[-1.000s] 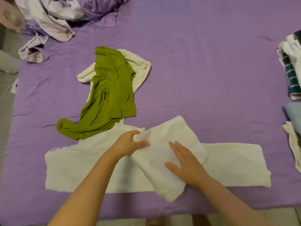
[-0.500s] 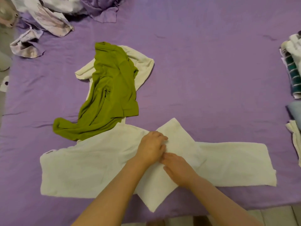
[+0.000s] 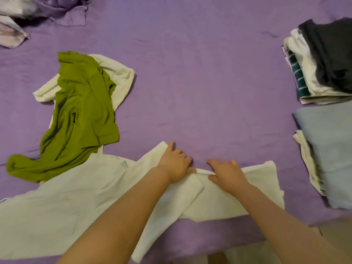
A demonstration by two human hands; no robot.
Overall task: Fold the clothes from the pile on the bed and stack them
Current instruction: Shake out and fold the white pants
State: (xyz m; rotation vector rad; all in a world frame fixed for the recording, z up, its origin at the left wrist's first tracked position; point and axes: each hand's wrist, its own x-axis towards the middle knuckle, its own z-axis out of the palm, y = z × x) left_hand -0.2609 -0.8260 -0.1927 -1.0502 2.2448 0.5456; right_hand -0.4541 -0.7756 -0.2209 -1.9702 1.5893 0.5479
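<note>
The bed (image 3: 190, 77) is carrying everything, its purple sheet showing wide through the middle. Along its near edge the white garment (image 3: 62, 204) is lying spread, and it is looking different from a second ago: the flap that was standing up in the centre is now pulled down and across, making a crease between the two hands. Two finished stacks are sitting at the right edge, one topped by a dark piece (image 3: 331, 54), the other by a grey-blue piece (image 3: 331, 145). The green shirt (image 3: 82, 111) is waiting toward the left edge over another pale item. The left hand (image 3: 174, 164) is pressing flat, fingers fairly straight; the right hand (image 3: 227, 173) is pinching the folded edge with its thumb. I judge the fold only partly made, with more folds to come.
</note>
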